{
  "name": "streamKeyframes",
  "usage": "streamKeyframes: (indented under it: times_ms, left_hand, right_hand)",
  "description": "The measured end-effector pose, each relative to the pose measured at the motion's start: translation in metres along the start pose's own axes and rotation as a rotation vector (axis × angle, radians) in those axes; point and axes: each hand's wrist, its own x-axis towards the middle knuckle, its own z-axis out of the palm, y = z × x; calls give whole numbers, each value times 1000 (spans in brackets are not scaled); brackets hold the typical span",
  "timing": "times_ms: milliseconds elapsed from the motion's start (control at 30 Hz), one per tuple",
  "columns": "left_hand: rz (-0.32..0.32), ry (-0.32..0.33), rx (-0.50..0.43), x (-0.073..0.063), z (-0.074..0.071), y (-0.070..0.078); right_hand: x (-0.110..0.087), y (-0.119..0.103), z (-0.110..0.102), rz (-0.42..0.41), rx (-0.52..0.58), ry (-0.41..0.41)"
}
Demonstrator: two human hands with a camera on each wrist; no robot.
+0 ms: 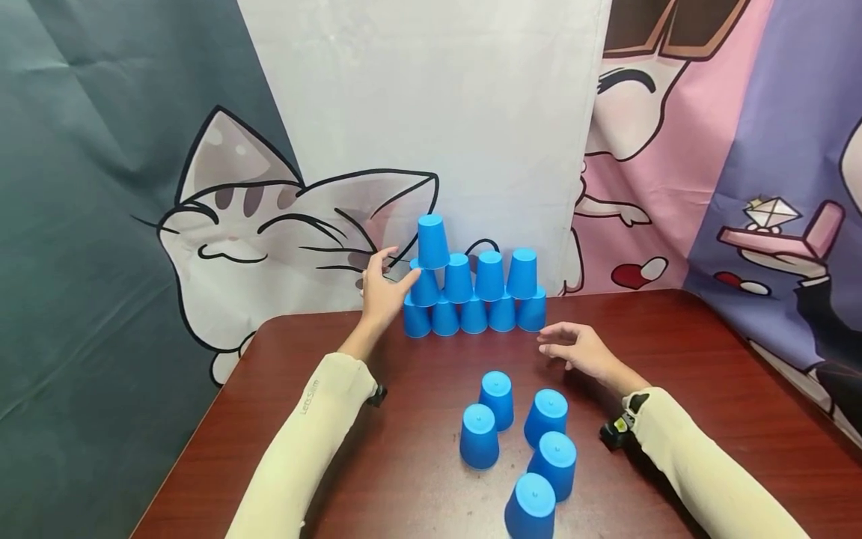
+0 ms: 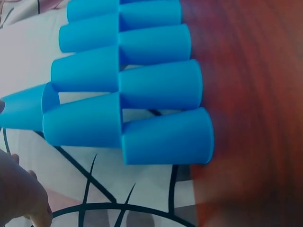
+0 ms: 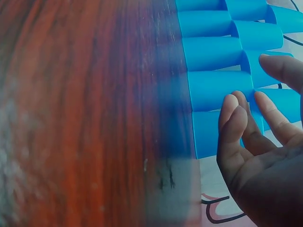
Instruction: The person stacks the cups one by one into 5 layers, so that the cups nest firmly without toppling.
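Upside-down blue cups are stacked at the back of the table, with a bottom row (image 1: 474, 316), a second row (image 1: 489, 277) and a single top cup (image 1: 433, 243) at the left end. Beside that end, my left hand (image 1: 382, 288) is raised, fingers and thumb spread apart; in the left wrist view a fingertip shows by the top cup (image 2: 23, 109), and whether it touches is unclear. My right hand (image 1: 581, 350) hovers off the stack's right end with loosely bent fingers and holds nothing. The right wrist view shows this hand (image 3: 265, 156) in front of the stacked cups (image 3: 218, 90).
Nearer on the brown table (image 1: 404, 449) stand several loose upside-down cups, including a left front one (image 1: 480, 438) and the nearest one (image 1: 530, 507). A cloth backdrop with cartoon drawings (image 1: 431, 112) hangs right behind the stack.
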Motion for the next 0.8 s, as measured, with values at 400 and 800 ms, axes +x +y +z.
streamKeyframes:
  times_ms: [400,800]
  left_hand:
    - [-54,1,-153,-29,5,11]
    - [-81,-78,-236,-57,17,17]
  right_hand:
    - [-3,-4,-2,-19,-7,-4]
    - [-13,-11,-6,-72,-51,-38]
